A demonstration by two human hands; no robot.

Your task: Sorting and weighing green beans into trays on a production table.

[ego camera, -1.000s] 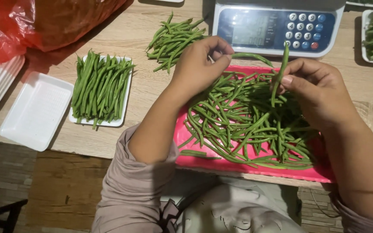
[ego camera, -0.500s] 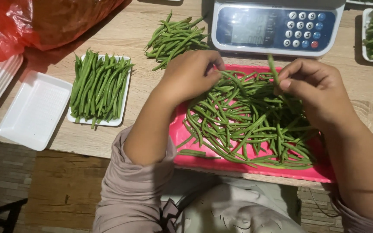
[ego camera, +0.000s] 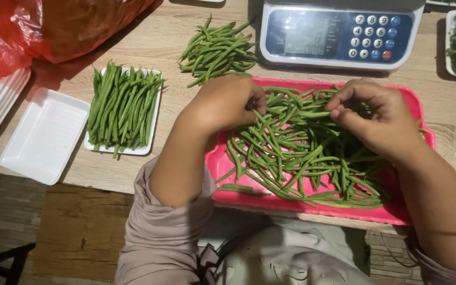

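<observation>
Both hands work in the heap of green beans (ego camera: 296, 153) that fills the pink tray (ego camera: 423, 132) at the table's near edge. The left hand (ego camera: 225, 103) curls at the heap's left end, fingertips tucked among the pods; whether it grips any is hard to tell. The right hand (ego camera: 378, 119) pinches the end of one bean (ego camera: 312, 113) lying across the top of the pile. This looks like the sorting step, pods being picked singly. Drawing that bean free calls for a light, steady pull so tangled neighbours stay put. A white tray of aligned beans (ego camera: 122, 108) sits to the left, a scale (ego camera: 339, 34) behind.
</observation>
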